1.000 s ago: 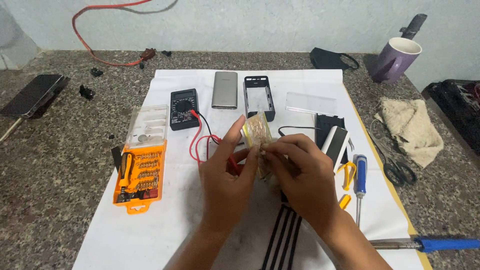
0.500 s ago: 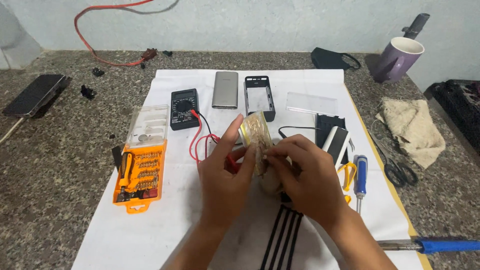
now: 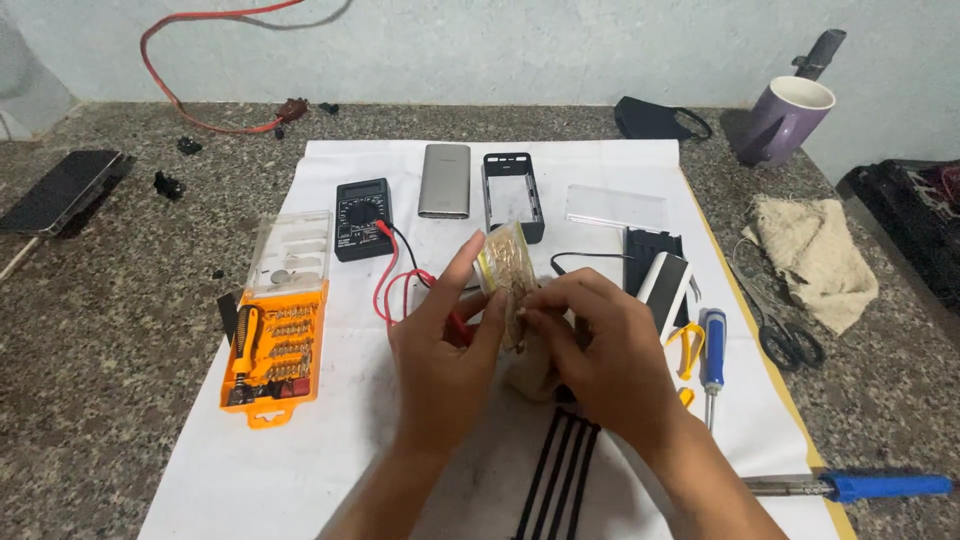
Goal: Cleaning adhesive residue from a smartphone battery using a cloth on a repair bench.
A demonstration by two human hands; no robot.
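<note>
My left hand (image 3: 440,365) holds a small roll of tan tape (image 3: 503,268) upright above the white sheet (image 3: 330,460), thumb and fingers around its rim. My right hand (image 3: 610,355) pinches the roll's near edge with its fingertips. A tan lump (image 3: 530,378) shows just under both hands; I cannot tell what it is. Red and black probe leads (image 3: 395,290) run from the black multimeter (image 3: 360,218) to beneath my left hand.
An orange bit set (image 3: 275,345) lies open at the left. A silver case (image 3: 444,180), black frame (image 3: 512,195) and clear cover (image 3: 615,207) lie behind. At the right are a blue screwdriver (image 3: 711,345), scissors (image 3: 785,335), cloth (image 3: 815,255), purple mug (image 3: 785,120) and blue-handled soldering iron (image 3: 880,486).
Both hands stay on the tape roll at the same spot. My right fingertips have shifted slightly along its edge.
</note>
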